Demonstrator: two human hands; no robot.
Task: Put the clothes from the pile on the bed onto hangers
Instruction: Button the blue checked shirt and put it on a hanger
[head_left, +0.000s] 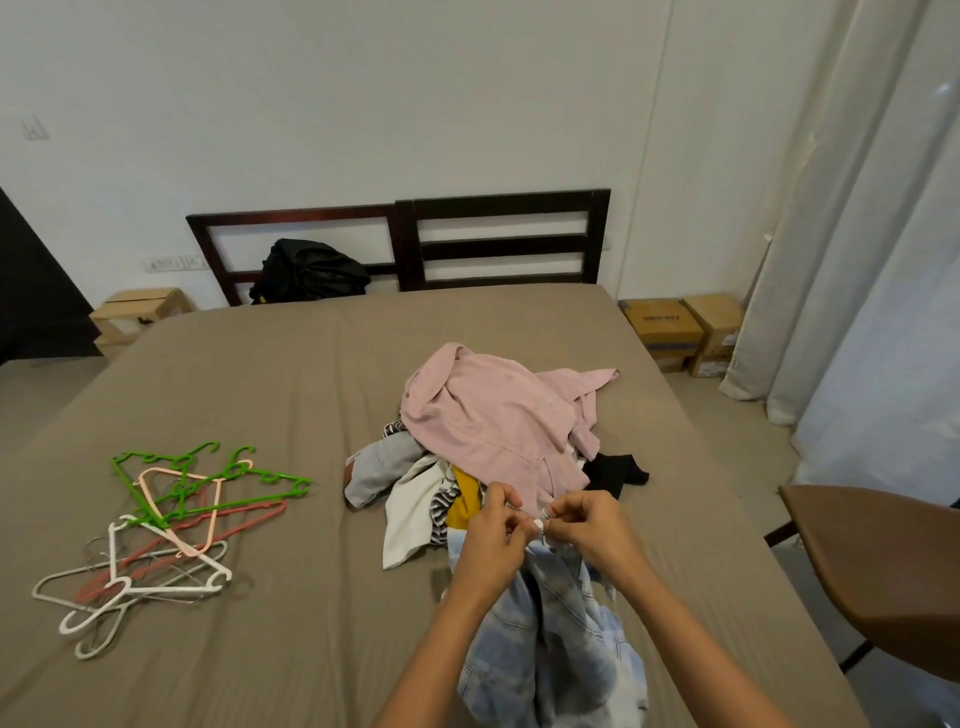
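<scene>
From the head view, both hands meet at the near edge of the pile of clothes (488, 431) on the bed (270, 374). The left hand (491, 540) and right hand (592, 530) are close together, their fingers (506, 519) curled and pinching the top edge of a pale blue garment (550, 649), which trails from the hands down toward the foot of the bed. The pile lies right of the bed's middle, with a pink top (493, 415) over grey, white, yellow, striped and black pieces. The hangers (171, 525), green, peach, red and white, lie tangled on the left side of the bed, well apart from the pile. A black bag (306, 270) leans against the headboard (498, 239). Cardboard boxes (675, 332) stand on the floor near the curtain (831, 208), and a brown chair (883, 571) is at the right.
</scene>
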